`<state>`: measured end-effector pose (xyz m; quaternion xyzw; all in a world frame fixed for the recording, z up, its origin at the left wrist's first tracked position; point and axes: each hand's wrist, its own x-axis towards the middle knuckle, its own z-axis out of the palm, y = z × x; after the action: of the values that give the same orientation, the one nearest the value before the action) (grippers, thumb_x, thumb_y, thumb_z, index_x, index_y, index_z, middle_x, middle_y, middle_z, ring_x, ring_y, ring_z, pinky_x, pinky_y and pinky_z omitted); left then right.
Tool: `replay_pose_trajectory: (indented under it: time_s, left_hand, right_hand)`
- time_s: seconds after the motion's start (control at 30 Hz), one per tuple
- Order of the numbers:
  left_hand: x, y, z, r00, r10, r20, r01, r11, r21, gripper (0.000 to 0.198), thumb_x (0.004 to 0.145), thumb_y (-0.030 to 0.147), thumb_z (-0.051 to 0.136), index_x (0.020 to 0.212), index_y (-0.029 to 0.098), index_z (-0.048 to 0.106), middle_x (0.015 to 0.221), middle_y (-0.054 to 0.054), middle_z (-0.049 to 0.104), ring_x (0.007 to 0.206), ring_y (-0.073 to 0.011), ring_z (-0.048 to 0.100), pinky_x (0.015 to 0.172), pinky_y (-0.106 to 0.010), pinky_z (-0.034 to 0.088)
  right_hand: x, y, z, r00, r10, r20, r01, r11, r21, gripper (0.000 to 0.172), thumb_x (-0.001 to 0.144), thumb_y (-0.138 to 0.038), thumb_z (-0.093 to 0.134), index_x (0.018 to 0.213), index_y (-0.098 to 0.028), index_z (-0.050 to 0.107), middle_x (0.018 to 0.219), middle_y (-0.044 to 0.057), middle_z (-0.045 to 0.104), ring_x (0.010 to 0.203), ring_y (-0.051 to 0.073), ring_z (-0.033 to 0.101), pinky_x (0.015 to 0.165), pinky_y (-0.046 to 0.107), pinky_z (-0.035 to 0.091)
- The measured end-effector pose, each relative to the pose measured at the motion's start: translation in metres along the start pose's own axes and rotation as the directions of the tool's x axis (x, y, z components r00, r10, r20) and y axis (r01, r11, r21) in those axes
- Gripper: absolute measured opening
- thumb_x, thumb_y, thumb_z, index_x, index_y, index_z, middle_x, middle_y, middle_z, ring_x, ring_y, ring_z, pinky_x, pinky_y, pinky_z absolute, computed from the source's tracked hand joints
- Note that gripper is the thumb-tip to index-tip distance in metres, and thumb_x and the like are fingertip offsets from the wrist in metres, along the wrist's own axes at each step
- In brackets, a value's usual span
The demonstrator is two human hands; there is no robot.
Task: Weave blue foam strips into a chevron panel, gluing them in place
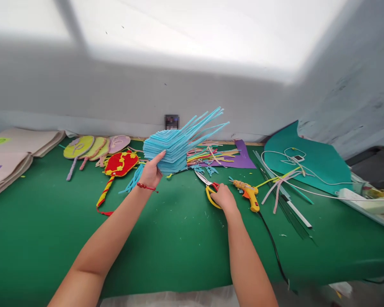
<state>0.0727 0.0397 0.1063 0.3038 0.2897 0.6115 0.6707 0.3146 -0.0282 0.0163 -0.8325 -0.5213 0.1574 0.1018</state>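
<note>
My left hand [152, 170] grips the lower edge of a fan-shaped piece made of blue pipe cleaners [166, 149], thumb laid across its face. Long loose pipe-cleaner ends stick out from it to the upper right. On the green table, my right hand [223, 197] is closed around the handles of scissors [213, 197] with red and yellow grips; their blades point up and left, near small blue scraps [211, 170]. Just right of that hand lies a yellow hot glue gun [251, 197] with a black cord.
A red fan with yellow flowers [120, 163] and several pastel fans [79, 147] lie at left. Cardboard sheets [11, 157] are stacked far left. Coloured pipe cleaners [211, 155] lie behind, by a purple sheet [245, 158]. At right are a teal sheet [323, 164] and a white cable [320, 194].
</note>
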Motion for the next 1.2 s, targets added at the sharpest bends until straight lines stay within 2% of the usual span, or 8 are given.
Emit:
replay_pose_trajectory:
  time_s: [0.07,0.17,0.33,0.47,0.53,0.8,1.03,1.2]
  left_hand:
    - [-0.002,0.003,0.001,0.998,0.052,-0.018,-0.051,0.998,0.043,0.042,0.070,0.018,0.071,0.112,0.016,0.064,0.109,-0.006,0.070,0.112,-0.0252,0.060,0.103,-0.041,0.044]
    - [-0.010,0.009,-0.001,0.992,0.117,-0.053,-0.113,0.991,0.074,0.044,0.069,0.018,0.073,0.113,0.019,0.064,0.112,-0.005,0.069,0.115,-0.0254,0.058,0.104,-0.041,0.043]
    - [-0.017,0.023,-0.007,0.976,0.177,-0.128,-0.176,0.984,0.019,0.042,0.072,0.016,0.070,0.114,0.021,0.064,0.115,-0.002,0.068,0.115,-0.0243,0.058,0.104,-0.041,0.044]
    - [-0.017,0.029,-0.006,0.966,0.204,-0.161,-0.204,0.979,0.017,0.044,0.073,0.016,0.070,0.116,0.023,0.063,0.116,-0.001,0.067,0.116,-0.0244,0.057,0.104,-0.041,0.044]
    - [-0.019,0.026,-0.005,0.972,0.187,-0.145,-0.182,0.982,0.042,0.046,0.072,0.017,0.071,0.117,0.023,0.062,0.115,-0.001,0.067,0.116,-0.0249,0.057,0.104,-0.041,0.044]
    - [-0.025,-0.003,-0.002,0.994,0.006,-0.108,0.005,0.995,0.104,0.048,0.069,0.023,0.076,0.115,0.019,0.062,0.116,-0.006,0.067,0.116,-0.0288,0.057,0.101,-0.045,0.046]
    - [-0.021,-0.009,-0.005,0.992,0.067,-0.103,-0.059,0.995,0.077,0.050,0.071,0.026,0.075,0.118,0.022,0.060,0.120,-0.003,0.065,0.120,-0.0270,0.054,0.104,-0.042,0.044]
    - [-0.026,-0.013,-0.002,0.994,0.005,-0.111,0.008,0.993,0.114,0.046,0.070,0.022,0.074,0.115,0.020,0.062,0.117,-0.005,0.066,0.117,-0.0279,0.056,0.102,-0.044,0.046]
  right_hand:
    - [0.001,-0.004,0.005,1.000,-0.027,0.005,0.026,0.993,0.119,0.014,0.071,-0.029,0.058,0.078,-0.019,0.053,0.084,0.010,0.064,0.072,0.021,0.059,0.058,0.027,0.038]
    - [-0.001,-0.016,0.013,0.993,-0.104,-0.056,0.117,0.935,0.334,0.032,0.070,-0.048,0.062,0.064,-0.022,0.043,0.062,0.001,0.055,0.056,0.015,0.049,0.051,0.025,0.034]
    - [-0.017,-0.044,0.026,0.959,-0.283,0.031,0.152,0.603,0.783,0.045,0.071,-0.067,0.053,0.070,-0.024,0.040,0.054,-0.008,0.036,0.045,0.009,0.032,0.041,0.021,0.028]
    - [-0.030,-0.056,0.032,0.853,-0.518,0.069,0.184,0.421,0.888,0.046,0.076,-0.069,0.046,0.081,-0.023,0.044,0.061,-0.007,0.040,0.047,0.008,0.034,0.042,0.020,0.032]
    - [-0.034,-0.059,0.034,0.843,-0.535,0.047,0.196,0.386,0.901,0.047,0.077,-0.070,0.045,0.080,-0.023,0.044,0.060,-0.007,0.040,0.047,0.008,0.036,0.043,0.021,0.034]
    - [-0.035,-0.064,0.033,0.895,-0.432,0.108,0.072,0.381,0.922,0.057,0.069,-0.080,0.044,0.073,-0.022,0.040,0.049,-0.007,0.041,0.041,0.009,0.040,0.042,0.024,0.039]
    - [-0.036,-0.063,0.034,0.891,-0.443,0.098,0.122,0.442,0.889,0.055,0.070,-0.077,0.044,0.075,-0.023,0.040,0.050,-0.008,0.039,0.041,0.008,0.038,0.040,0.022,0.038]
    - [-0.038,-0.064,0.032,0.888,-0.449,0.095,0.157,0.492,0.856,0.055,0.072,-0.077,0.042,0.074,-0.023,0.039,0.050,-0.008,0.040,0.040,0.008,0.041,0.038,0.021,0.035]
